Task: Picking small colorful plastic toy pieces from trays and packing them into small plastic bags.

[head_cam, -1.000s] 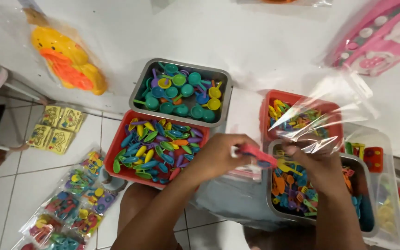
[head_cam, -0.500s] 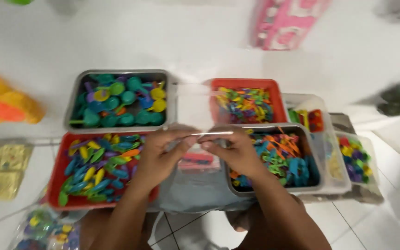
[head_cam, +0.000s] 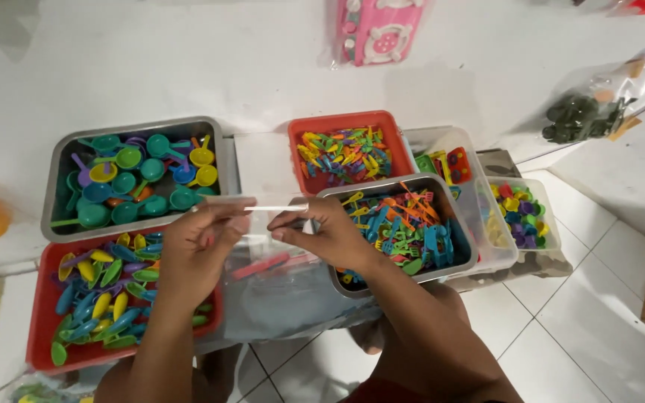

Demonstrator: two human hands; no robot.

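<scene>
A clear plastic bag [head_cam: 263,254] was held up in front of the person, above the gap between the trays. Its top edge was stretched flat and level between the two hands, showing as a thin pale strip. The film was see-through, and a pink-red piece [head_cam: 266,265] could be seen lying inside it, low down; its exact shape could not be told.

The left hand [head_cam: 199,250] was pinched shut on the left end of the bag's top edge, thumb against fingers. The right hand [head_cam: 322,233] was likewise closed on the right end, so that each grip was clamped on the bag.

Six containers were counted around the hands. Two were metal trays: one at the upper left [head_cam: 57,160] was filled with small round toy pans in teal, yellow and purple, and one just under the right hand [head_cam: 466,242] was filled with small toy utensils in mixed colours. Two were red trays: a large one at the lower left [head_cam: 42,332] held toy spoons in blue, yellow and green, and a smaller one at the back [head_cam: 337,119] held tiny coloured pieces. Two clear plastic tubs [head_cam: 543,216] with more coloured pieces stood at the right. The pieces themselves were too many to be counted.
</scene>
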